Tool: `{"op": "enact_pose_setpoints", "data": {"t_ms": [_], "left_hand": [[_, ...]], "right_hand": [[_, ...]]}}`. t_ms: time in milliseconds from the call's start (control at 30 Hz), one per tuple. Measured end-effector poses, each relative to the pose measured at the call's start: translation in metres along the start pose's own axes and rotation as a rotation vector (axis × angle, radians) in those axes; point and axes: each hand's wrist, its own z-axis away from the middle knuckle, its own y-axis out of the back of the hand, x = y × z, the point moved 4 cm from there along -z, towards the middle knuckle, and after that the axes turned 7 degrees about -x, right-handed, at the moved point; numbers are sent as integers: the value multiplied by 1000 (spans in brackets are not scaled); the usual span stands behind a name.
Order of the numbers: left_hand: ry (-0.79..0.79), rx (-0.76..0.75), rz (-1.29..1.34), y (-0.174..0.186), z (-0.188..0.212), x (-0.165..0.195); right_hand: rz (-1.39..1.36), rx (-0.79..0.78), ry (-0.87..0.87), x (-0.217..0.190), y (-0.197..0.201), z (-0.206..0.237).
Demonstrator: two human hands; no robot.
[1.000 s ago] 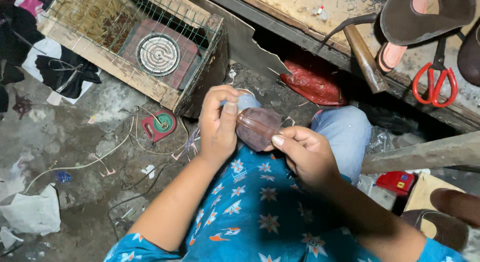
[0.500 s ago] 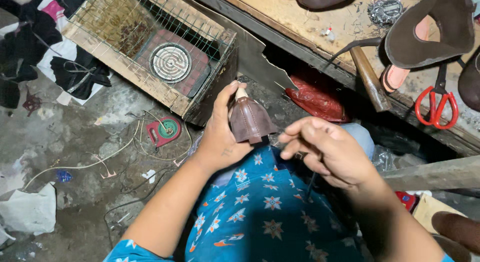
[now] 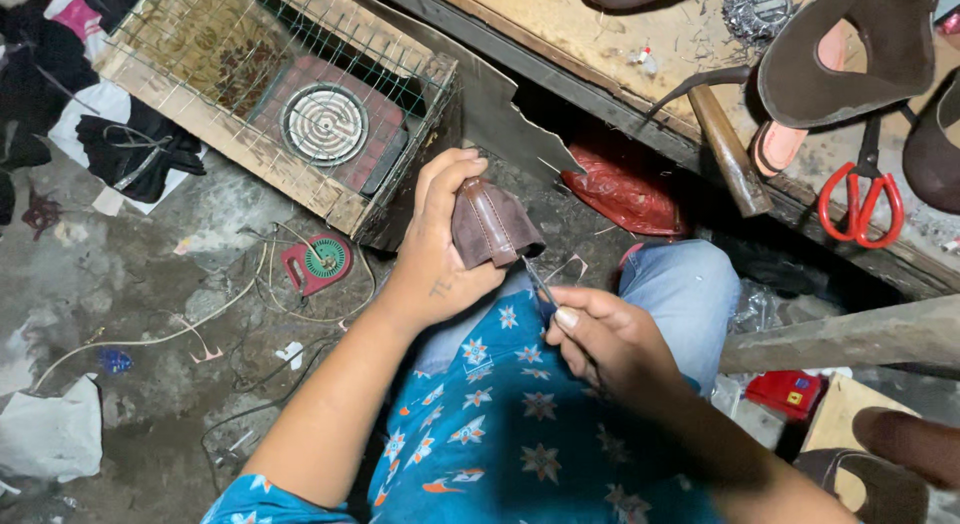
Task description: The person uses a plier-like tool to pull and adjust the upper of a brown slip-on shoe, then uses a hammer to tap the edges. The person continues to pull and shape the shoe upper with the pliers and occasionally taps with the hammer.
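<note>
While the left hand (image 3: 440, 249) closes around a brown leather piece (image 3: 492, 224) and holds it above the lap, the right hand (image 3: 610, 339) is shut in a pinch on a thin metal blade (image 3: 538, 281) whose tip meets the lower edge of the leather. Both hands sit over a blue patterned garment (image 3: 510, 424) and a knee in blue jeans (image 3: 680, 289).

Up and to the left stands a wooden crate (image 3: 200, 134) with a wire mesh over its top; inside it lies a reddish block with a round coil heater (image 3: 325, 124) set into it. Just below the crate, on the grey floor (image 3: 150, 284), is a small red round device (image 3: 318, 262) with loose wires (image 3: 150, 339) trailing from it. Dark clothes (image 3: 130, 149) are heaped beside the crate.

Beyond the leather, a red plastic bag (image 3: 625, 194) lies under the edge of a wooden workbench (image 3: 620, 34). On the bench rest a hammer (image 3: 725, 149), red-handled scissors (image 3: 862, 199) and a dark shoe upper (image 3: 845, 49). A wooden beam (image 3: 850, 334) crosses just right of the knee.
</note>
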Motion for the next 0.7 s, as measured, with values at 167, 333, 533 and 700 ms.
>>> {"op": "enact_pose_setpoints", "data": {"t_ms": [167, 333, 533, 700], "left_hand": [[-42, -25, -25, -4, -3, 10], [0, -71, -86, -7, -5, 14], [9, -76, -159, -20, -5, 28], [-29, -95, -184, -26, -5, 37]], "right_hand": [[-194, -39, 189, 5, 1, -7], [-2, 16, 546, 2, -2, -11], [91, 112, 465, -16, -1, 1], [-262, -36, 130, -26, 0, 5]]}}
